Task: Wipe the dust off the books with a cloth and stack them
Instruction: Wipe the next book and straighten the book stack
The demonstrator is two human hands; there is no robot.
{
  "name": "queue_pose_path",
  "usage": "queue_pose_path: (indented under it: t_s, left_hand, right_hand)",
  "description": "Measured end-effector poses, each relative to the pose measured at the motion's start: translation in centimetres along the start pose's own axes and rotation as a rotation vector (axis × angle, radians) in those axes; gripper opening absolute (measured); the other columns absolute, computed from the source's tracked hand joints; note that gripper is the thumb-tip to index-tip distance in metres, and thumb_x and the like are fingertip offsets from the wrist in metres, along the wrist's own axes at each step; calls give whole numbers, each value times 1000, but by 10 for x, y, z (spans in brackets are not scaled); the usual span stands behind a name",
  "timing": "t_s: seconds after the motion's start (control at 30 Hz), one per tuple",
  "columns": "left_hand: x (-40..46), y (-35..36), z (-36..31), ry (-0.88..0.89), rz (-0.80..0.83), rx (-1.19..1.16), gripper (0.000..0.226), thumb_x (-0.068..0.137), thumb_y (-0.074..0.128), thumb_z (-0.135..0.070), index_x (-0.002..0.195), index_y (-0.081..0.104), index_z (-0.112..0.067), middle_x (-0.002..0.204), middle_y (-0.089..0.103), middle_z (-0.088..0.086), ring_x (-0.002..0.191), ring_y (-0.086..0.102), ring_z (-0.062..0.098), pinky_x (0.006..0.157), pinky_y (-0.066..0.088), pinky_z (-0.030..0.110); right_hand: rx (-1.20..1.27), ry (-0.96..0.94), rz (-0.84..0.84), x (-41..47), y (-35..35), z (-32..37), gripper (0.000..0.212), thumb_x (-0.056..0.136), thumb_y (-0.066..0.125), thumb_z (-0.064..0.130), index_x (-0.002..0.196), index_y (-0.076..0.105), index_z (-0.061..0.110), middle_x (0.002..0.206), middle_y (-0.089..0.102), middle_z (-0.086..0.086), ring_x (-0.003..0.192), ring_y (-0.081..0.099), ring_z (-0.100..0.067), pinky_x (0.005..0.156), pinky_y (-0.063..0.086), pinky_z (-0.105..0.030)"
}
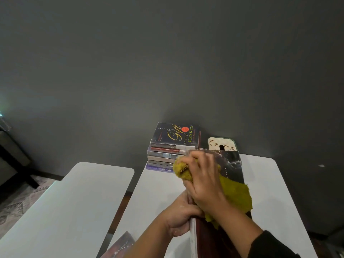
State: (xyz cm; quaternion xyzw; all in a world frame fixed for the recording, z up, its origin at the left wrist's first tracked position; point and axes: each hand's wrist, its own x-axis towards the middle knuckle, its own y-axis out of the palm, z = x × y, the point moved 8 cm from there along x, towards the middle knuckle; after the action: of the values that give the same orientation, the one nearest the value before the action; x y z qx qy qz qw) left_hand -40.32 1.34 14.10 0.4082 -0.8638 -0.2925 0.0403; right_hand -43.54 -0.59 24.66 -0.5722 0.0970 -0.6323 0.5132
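My right hand (202, 180) clutches the yellow cloth (235, 194) against the dark book (232, 164), whose long axis runs near to far. My left hand (179, 218) grips its near-left edge. The stack (172, 148) lies far-left, nearer my left.

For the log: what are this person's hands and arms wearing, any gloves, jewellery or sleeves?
Both hands are bare: no gloves, and no rings or watch show. The right hand leads back to a bare forearm that ends in a dark, black-looking sleeve pushed up toward the elbow. The left hand and its forearm show no sleeve as far as the frame's lower edge.
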Motion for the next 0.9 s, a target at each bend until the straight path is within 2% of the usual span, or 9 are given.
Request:
queue_pose_path:
  t_s: [0.1, 0.27, 0.37, 0.5, 0.57, 0.7, 0.73, 0.8, 0.9]
  left_hand:
    - [-3, 0, -5, 8, 19, 12, 61, 68, 51, 17, 129, 44, 7, 107, 61, 26, 97, 61, 38, 91, 50, 50]
    - [-6, -8, -4, -8, -21, 34, 64, 67, 54, 15, 130, 43, 4, 108, 62, 22, 95, 64, 32, 85, 55, 42]
    - [-6, -7, -4, -11, -11, 16, 63, 66, 56, 15, 127, 46, 5, 107, 63, 23, 94, 65, 33, 83, 55, 42]
    - [-3, -4, -10, 37, 11, -42, 61, 62, 60, 12, 122, 52, 1, 104, 64, 24, 92, 65, 35, 85, 54, 47]
    - [-2, -3, -13, 34, 18, -36, 66, 62, 61, 11, 126, 48, 1, 107, 64, 24, 94, 65, 35, 86, 54, 47]
    - [-7, -7, -15, -1, 0, 1, 60, 66, 57, 15, 123, 48, 0, 104, 65, 22, 88, 68, 29, 70, 59, 34]
    - [-8, -7, -14, -8, 4, 13, 61, 66, 59, 13, 124, 48, -2, 106, 64, 22, 91, 67, 30, 73, 59, 35]
    - [-8, -8, -13, -7, 20, 25, 66, 63, 65, 8, 126, 47, -3, 112, 63, 23, 100, 63, 34, 84, 56, 42]
    - [-5, -8, -14, 9, 12, -8, 64, 61, 65, 8, 123, 51, -2, 108, 65, 23, 96, 65, 34, 85, 55, 45]
  right_hand:
    - [-19, 133, -103, 6, -10, -33, 41, 75, 41, 31, 114, 47, 18, 112, 46, -9, 99, 36, -23, 82, 27, -29]
    - [-19, 699, -184, 0, -29, -131, 31, 90, 50, 20, 116, 50, 3, 122, 46, -22, 110, 40, -41, 91, 32, -44]
    - [-27, 557, -216, -4, -27, -97, 35, 86, 43, 29, 113, 48, 8, 116, 49, -21, 104, 41, -37, 88, 34, -45]
    - [-27, 223, -162, -11, -14, -31, 38, 79, 40, 31, 115, 44, 18, 111, 49, -10, 99, 37, -22, 85, 26, -26]
    - [-21, 290, -206, -4, -23, -54, 39, 80, 42, 30, 115, 48, 13, 112, 50, -13, 100, 39, -27, 87, 28, -32]
    - [89, 730, -219, -7, -33, -137, 30, 94, 49, 17, 120, 47, 3, 128, 43, -20, 118, 36, -39, 96, 30, -43]
    - [114, 789, -196, -10, -31, -145, 31, 94, 49, 18, 123, 45, 4, 132, 40, -18, 121, 33, -38, 97, 31, -43]
    - [117, 817, -176, -13, -28, -144, 33, 95, 49, 18, 124, 44, 6, 134, 39, -17, 121, 32, -37, 95, 34, -44]
    - [40, 691, -222, -10, -28, -110, 29, 91, 51, 15, 117, 49, 4, 124, 45, -19, 113, 38, -40, 92, 32, -45]
